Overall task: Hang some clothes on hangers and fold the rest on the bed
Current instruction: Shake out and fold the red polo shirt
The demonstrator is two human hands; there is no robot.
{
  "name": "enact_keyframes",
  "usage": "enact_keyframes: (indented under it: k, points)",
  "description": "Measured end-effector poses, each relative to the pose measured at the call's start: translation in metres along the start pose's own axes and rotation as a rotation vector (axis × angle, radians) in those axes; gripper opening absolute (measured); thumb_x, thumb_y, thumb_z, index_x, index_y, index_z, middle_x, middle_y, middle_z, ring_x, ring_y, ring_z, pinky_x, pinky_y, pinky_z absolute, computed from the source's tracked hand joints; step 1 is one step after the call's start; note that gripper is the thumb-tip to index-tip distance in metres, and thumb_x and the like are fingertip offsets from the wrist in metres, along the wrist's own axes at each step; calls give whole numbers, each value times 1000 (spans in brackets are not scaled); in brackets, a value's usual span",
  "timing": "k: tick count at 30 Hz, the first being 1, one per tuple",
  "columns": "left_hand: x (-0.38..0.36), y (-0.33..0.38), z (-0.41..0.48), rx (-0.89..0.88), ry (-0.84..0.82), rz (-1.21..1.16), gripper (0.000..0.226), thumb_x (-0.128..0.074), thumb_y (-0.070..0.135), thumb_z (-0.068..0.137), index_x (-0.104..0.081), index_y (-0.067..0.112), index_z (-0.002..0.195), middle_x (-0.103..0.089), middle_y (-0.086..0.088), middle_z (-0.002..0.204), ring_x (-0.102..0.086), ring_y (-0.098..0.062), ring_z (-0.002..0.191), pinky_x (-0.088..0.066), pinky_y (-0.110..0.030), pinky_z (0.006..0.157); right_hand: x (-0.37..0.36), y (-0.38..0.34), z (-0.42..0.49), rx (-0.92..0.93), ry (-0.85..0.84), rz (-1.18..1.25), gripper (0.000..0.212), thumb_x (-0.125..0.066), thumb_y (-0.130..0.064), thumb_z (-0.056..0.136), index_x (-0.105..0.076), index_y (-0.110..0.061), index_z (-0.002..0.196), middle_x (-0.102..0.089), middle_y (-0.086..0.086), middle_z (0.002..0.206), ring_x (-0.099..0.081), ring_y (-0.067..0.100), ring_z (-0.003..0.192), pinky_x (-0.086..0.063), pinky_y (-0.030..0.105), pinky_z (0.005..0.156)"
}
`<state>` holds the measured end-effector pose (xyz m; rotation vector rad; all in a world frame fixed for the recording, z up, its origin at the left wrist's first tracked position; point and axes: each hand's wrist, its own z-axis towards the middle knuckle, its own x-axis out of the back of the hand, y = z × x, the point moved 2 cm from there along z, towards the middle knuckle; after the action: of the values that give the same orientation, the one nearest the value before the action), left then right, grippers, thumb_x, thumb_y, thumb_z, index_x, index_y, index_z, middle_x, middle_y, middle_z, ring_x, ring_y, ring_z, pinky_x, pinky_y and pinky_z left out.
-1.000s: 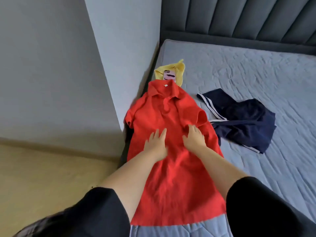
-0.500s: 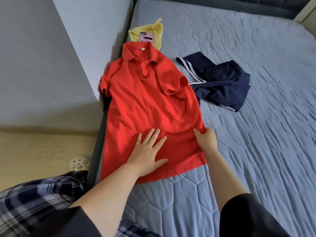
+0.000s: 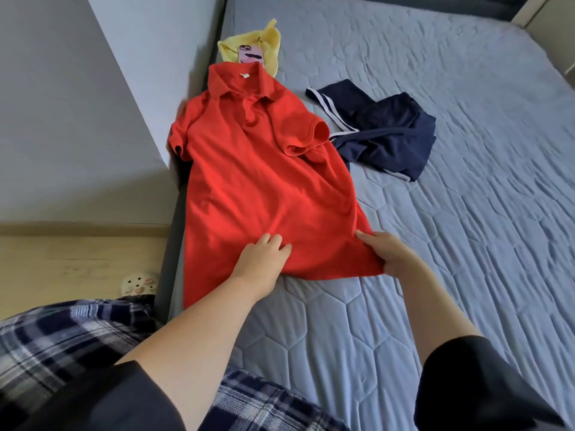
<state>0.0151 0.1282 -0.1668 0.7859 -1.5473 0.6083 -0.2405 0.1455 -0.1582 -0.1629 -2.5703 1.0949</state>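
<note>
fingers (image 3: 275, 242) pinch red polo (image 3: 258, 181) hem; navy garment (image 3: 389, 132), phone (image 3: 251, 54) near.

A grey wall (image 3: 62, 135) fills the upper left, its paler face (image 3: 149, 57) jutting out to a sharp corner. Just right of that wall, past its far end, lies a phone (image 3: 251, 54) in a pink case, camera lens up. At the wall's foot runs a light wooden floor (image 3: 77, 259), and on it, out from the wall, sits a cream slipper (image 3: 138, 284) with round holes. Nearer than the wall, dark blue plaid trousers (image 3: 62, 337) cross the bottom edge. Far right of the wall, a beige panel (image 3: 553, 26) cuts the top corner.
</note>
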Motion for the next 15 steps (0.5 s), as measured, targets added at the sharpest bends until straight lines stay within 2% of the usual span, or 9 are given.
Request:
enact_keyframes:
  k: [2,4,6,7,8,9,10,12,15]
  points:
    - [9,-7,0,57,31,-195,47,-49,1,78,-57,21,120,-55,-1,110,-54,-26,103,-46,-37,77,5,-5,-5,-33,-59,324,25,-60,-33,93,-67,-9,97,-73,8,86,-70,19,68,-60,37,66]
    - [18,-16,1,142,83,-458,39,-48,3,76,-67,24,104,-65,2,100,-60,-27,94,-48,-36,78,15,-6,-5,-28,128,415,23,-64,-35,90,-63,-13,82,-68,6,74,-66,24,70,-56,39,70]
    - [19,-21,-2,111,-81,-594,37,-51,8,78,-71,24,104,-69,4,105,-61,-21,100,-47,-33,88,23,-2,-3,43,382,-62,29,-61,-28,91,-55,-9,70,-56,12,69,-57,29,79,-46,42,76]
    - [16,-18,-6,76,-248,-637,34,-53,11,81,-72,22,108,-68,5,111,-60,-16,105,-45,-30,95,18,1,-5,75,486,-356,21,-56,-23,92,-57,-6,79,-58,17,79,-57,32,89,-44,43,82]
    - [10,-14,-9,77,-386,-706,30,-55,16,84,-72,20,109,-67,6,114,-59,-11,108,-43,-27,98,10,3,-6,106,562,-595,18,-49,-17,92,-58,-3,100,-60,21,100,-54,36,105,-41,44,91]
    - [8,-13,-12,124,-435,-824,25,-57,20,87,-73,19,106,-67,7,112,-60,-9,106,-44,-25,97,-2,3,-9,171,625,-746,32,-45,-12,90,-52,-4,120,-54,21,122,-47,37,118,-36,45,99]
    - [9,-14,-14,203,-387,-955,21,-58,22,88,-74,20,103,-69,7,106,-62,-9,101,-47,-24,91,-17,3,-11,299,659,-814,44,-44,-7,87,-45,-4,131,-48,20,132,-41,38,124,-30,46,102]
    - [15,-30,-14,437,-96,-1057,20,-55,18,89,-73,24,98,-70,3,99,-65,-13,91,-49,-25,80,-49,-7,-19,612,672,-799,53,-48,-4,82,-44,-3,135,-45,20,137,-38,39,127,-25,46,107]
    - [22,-68,-27,705,258,-580,29,-57,13,85,-66,19,113,-57,-3,117,-52,-23,110,-45,-35,90,-106,-13,-27,832,412,-862,55,-52,-15,89,-40,-6,142,-35,17,150,-27,34,140,-18,47,115]
